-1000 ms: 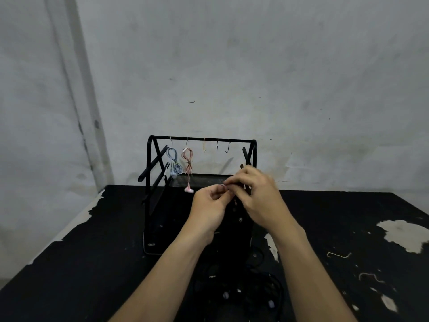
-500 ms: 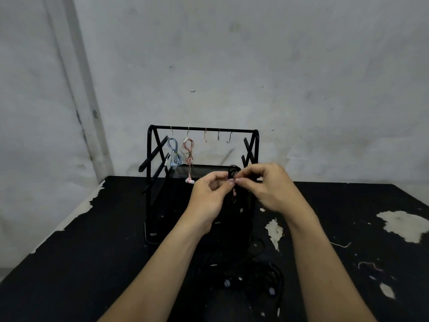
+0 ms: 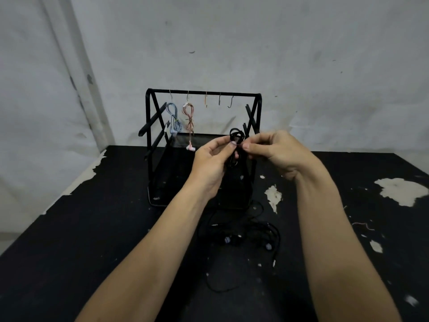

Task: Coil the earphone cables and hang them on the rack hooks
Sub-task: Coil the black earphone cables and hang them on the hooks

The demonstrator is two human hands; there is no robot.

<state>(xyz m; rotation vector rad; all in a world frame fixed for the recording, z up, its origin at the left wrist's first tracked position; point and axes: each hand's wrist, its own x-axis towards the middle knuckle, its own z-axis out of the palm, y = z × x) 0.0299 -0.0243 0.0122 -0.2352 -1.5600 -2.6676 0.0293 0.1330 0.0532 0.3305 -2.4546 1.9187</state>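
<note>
The black cable (image 3: 236, 135) is a small, tight bundle of thin loops, held up in front of the rack (image 3: 203, 145); its top loops stand above the fingertips and a short part hangs down between the two hands. The left hand (image 3: 212, 162) pinches the bundle with thumb and fingers, and the right hand (image 3: 276, 151) pinches it from the other side, its other fingers curled. On the rack's top bar, a blue coil (image 3: 174, 120) and a pink coil (image 3: 189, 117) hang on the two left hooks, and more black earphones (image 3: 246, 238) lie loose on the black table (image 3: 92, 228) near the rack.
</note>
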